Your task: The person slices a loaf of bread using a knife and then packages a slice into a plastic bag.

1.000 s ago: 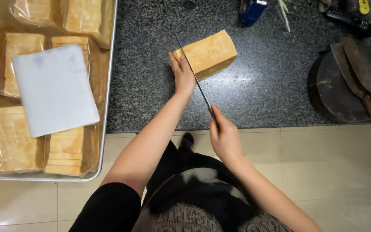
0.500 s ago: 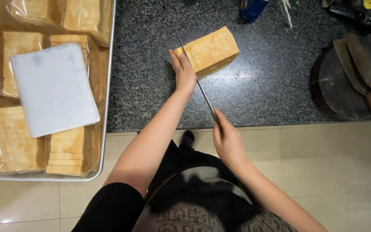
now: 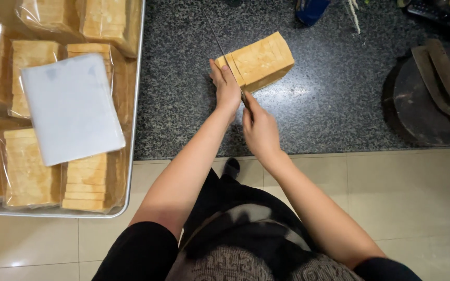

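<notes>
While the long knife point(image 3: 220, 44) stands in the near end of the loaf point(image 3: 260, 61), we judge that the slicing is only at its beginning. The loaf lies on the dark speckled tabletop point(image 3: 329, 104), a little turned, and most of it is in one block. Faint lines run across its top face, but we cannot tell if these are finished cuts or only marks in the crust. At the end nearest to us, one thin slice seems to be parting from the block where the blade goes in.

Our left hand point(image 3: 226, 83) rests flat against this near end of the loaf, with the fingers spread lightly on the bread to steady it; it is not closed around anything. Our right hand point(image 3: 259, 130) has its grip pressed together around the knife handle, which is hidden almost fully inside the fist. The blade runs away from us, past the left hand and over the corner of the loaf.

On the left, a metal tray point(image 3: 135, 93) carries many loaves already sliced and packed in clear bags point(image 3: 27, 174), with a stack of white sheets point(image 3: 71, 106) lying on top of them. This part of the work looks done. For the loaf on the tabletop, almost all its length is left to slice, and it is not yet bagged. On the right, a round dark chopping block point(image 3: 417, 109) with a cleaver point(image 3: 438, 73) on it lies well apart from the loaf.
</notes>
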